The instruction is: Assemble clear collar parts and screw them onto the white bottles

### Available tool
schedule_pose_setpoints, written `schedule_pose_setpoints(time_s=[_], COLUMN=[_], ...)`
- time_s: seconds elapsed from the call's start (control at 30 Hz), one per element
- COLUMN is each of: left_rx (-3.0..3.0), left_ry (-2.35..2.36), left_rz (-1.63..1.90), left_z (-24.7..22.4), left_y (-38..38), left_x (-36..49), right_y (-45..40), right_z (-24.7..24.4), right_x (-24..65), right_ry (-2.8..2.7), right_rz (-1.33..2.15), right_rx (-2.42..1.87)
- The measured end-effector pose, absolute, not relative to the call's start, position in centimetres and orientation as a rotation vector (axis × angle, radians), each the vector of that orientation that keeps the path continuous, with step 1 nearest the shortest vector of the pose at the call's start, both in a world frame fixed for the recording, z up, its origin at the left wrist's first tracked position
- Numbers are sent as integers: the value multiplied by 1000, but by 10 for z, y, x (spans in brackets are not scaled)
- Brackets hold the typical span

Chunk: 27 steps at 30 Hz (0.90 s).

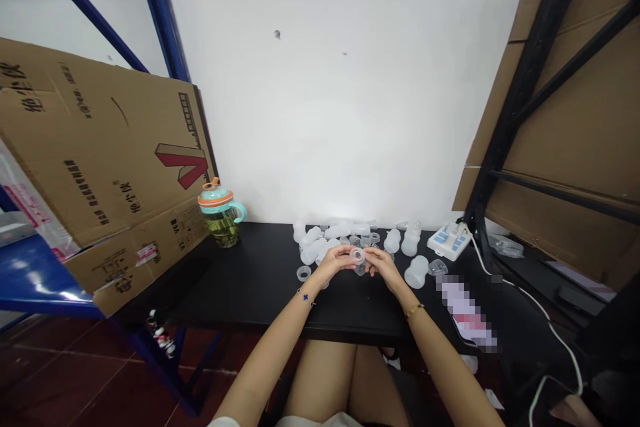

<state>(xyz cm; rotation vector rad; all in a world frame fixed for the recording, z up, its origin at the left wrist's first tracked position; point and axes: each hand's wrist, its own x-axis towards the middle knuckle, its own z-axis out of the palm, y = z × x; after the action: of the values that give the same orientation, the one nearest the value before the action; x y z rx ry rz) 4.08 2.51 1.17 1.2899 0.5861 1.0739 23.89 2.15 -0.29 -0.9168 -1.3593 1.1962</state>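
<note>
My left hand [337,261] and my right hand [381,263] meet over the front of the black table, fingers closed from both sides on a small clear plastic ring-shaped piece [357,254]. Its round opening faces up toward me. Part of it is hidden by my fingertips. Just behind my hands lies a heap of frosted white plastic bottles [311,252] and small clear parts. A loose clear ring [303,273] rests left of my left hand. To the right of my right hand, a frosted bottle with a narrowed middle [417,272] lies near a clear cap-like piece [438,267].
A large jug with a teal handle and orange lid [220,213] stands at the left, beside a big cardboard box [130,167]. On the right are a white power strip [449,241] with a cable and a blurred-out phone-like object [467,313]. A white wall [340,113] rises behind the table.
</note>
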Motion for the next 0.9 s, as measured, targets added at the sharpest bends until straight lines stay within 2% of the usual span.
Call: schedule_pose_setpoints(time_s=[0.9], left_rx=[1353], left_ry=[606], left_rz=[965], left_z=[12], left_y=[26], left_x=[39], right_y=[15], right_z=[4], right_x=[237], right_ry=[-1374], right_rz=[1155], right_rx=[-959])
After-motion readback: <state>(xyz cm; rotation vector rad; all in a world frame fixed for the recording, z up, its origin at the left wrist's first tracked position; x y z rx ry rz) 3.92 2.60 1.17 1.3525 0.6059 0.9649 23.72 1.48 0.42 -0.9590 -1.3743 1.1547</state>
